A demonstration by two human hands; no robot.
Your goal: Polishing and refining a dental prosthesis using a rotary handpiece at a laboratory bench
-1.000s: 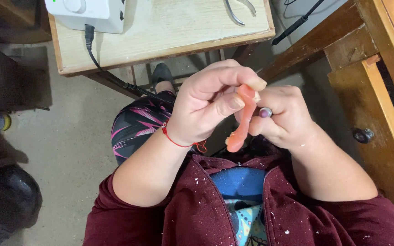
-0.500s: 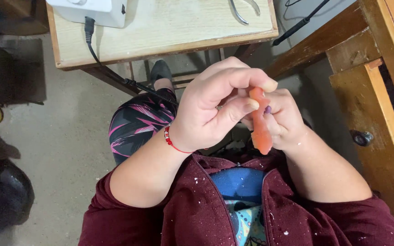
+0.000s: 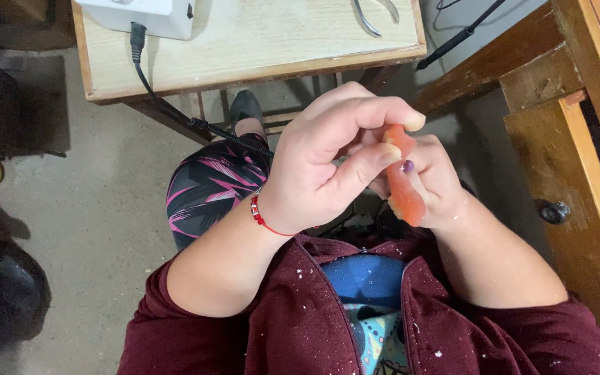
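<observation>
Both my hands meet over my lap around a small orange-pink, translucent curved piece (image 3: 405, 186). My left hand (image 3: 324, 163), with a red string bracelet at the wrist, pinches the piece's upper end between thumb and forefinger. My right hand (image 3: 439, 180) cups it from behind, a dark-painted thumbnail resting against its middle. The lower end of the piece sticks out below the fingers. My right palm is mostly hidden behind the piece and the left hand.
A low wooden table (image 3: 258, 59) stands ahead, carrying a white box (image 3: 140, 14) with a black cable (image 3: 168, 104) and metal pliers (image 3: 373, 17). A wooden bench frame (image 3: 571, 139) rises on the right. My patterned legging (image 3: 210, 184) and concrete floor lie below.
The orange-pink piece has swung from slanting down-left to nearly upright, and both hands have shifted slightly right while re-gripping it.
</observation>
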